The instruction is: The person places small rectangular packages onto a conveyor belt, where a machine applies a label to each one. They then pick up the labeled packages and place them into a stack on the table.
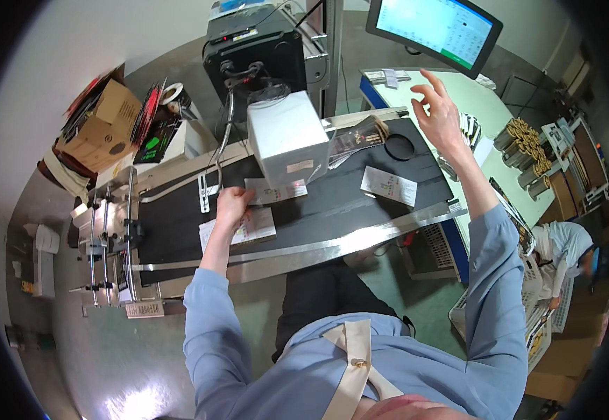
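My left hand [232,205] rests on the black conveyor belt [332,203], its fingers pressing down on a flat printed pouch [257,225]. Another pouch [274,191] lies just beyond it under the white printer head [287,136]. A third pouch [388,185] lies farther right on the belt. My right hand [438,112] is raised in the air with fingers spread, just below the touchscreen monitor [436,28], holding nothing. A stack of pouches [355,137] and a black ring [399,147] sit at the belt's far side.
A black printer unit [255,52] stands behind the belt. A cardboard box [101,126] with packets sits at the left. Gold rolls [525,143] lie on a table at right. Another person [563,248] in light clothing bends at the right.
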`<control>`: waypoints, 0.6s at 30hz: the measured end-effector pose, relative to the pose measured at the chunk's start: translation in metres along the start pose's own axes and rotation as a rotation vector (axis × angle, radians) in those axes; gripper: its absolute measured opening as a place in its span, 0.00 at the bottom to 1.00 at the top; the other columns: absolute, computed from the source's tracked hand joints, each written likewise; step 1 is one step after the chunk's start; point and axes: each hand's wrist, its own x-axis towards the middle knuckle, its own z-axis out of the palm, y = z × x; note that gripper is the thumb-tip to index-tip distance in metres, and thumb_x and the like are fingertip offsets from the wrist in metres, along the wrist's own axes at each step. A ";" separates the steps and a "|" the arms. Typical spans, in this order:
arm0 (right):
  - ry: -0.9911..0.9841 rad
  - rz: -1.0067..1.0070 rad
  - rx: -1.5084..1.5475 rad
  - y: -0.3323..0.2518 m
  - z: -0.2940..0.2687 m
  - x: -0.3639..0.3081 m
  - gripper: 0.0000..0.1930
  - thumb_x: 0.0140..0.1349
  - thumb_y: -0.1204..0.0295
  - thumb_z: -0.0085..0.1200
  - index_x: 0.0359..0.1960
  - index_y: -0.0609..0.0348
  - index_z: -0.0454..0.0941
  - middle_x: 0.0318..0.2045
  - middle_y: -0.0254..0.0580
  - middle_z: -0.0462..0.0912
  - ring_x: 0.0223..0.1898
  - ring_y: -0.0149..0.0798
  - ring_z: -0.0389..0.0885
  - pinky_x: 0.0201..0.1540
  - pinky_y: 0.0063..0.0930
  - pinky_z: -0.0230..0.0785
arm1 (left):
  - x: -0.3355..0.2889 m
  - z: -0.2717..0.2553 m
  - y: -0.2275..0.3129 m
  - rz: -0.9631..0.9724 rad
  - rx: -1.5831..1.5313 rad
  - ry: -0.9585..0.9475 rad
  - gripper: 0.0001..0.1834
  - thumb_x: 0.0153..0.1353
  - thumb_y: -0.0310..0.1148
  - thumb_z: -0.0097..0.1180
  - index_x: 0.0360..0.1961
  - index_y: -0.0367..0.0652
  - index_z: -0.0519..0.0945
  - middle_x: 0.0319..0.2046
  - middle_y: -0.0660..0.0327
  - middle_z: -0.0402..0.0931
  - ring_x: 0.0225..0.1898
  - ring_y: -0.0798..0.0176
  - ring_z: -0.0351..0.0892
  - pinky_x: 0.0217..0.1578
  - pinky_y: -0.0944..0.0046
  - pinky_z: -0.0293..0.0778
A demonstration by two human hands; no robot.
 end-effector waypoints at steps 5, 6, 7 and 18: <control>0.034 -0.030 -0.222 0.017 -0.007 0.023 0.14 0.61 0.74 0.60 0.49 0.53 0.81 0.72 0.38 0.68 0.52 0.47 0.85 0.52 0.44 0.79 | 0.001 0.002 0.003 -0.035 -0.036 -0.001 0.14 0.62 0.33 0.64 0.32 0.29 0.87 0.18 0.58 0.80 0.14 0.67 0.77 0.18 0.63 0.72; 0.004 -0.004 -0.259 0.018 -0.008 0.026 0.15 0.60 0.74 0.60 0.49 0.52 0.81 0.73 0.38 0.67 0.57 0.48 0.82 0.54 0.44 0.79 | 0.000 0.002 0.003 -0.031 -0.024 0.001 0.14 0.62 0.33 0.64 0.32 0.29 0.87 0.18 0.58 0.80 0.14 0.67 0.77 0.18 0.63 0.72; 0.014 -0.004 -0.276 0.019 -0.009 0.029 0.15 0.60 0.74 0.60 0.49 0.53 0.81 0.73 0.38 0.66 0.57 0.48 0.83 0.54 0.44 0.79 | 0.000 0.002 0.003 -0.027 -0.013 0.004 0.14 0.62 0.33 0.64 0.33 0.29 0.87 0.18 0.58 0.80 0.14 0.67 0.77 0.18 0.63 0.72; -0.077 0.121 -0.421 0.019 -0.012 0.042 0.13 0.60 0.75 0.59 0.48 0.55 0.81 0.72 0.38 0.67 0.54 0.48 0.84 0.52 0.44 0.79 | 0.000 0.001 0.003 -0.037 0.003 -0.002 0.13 0.62 0.33 0.64 0.34 0.29 0.87 0.19 0.59 0.80 0.16 0.67 0.77 0.19 0.64 0.73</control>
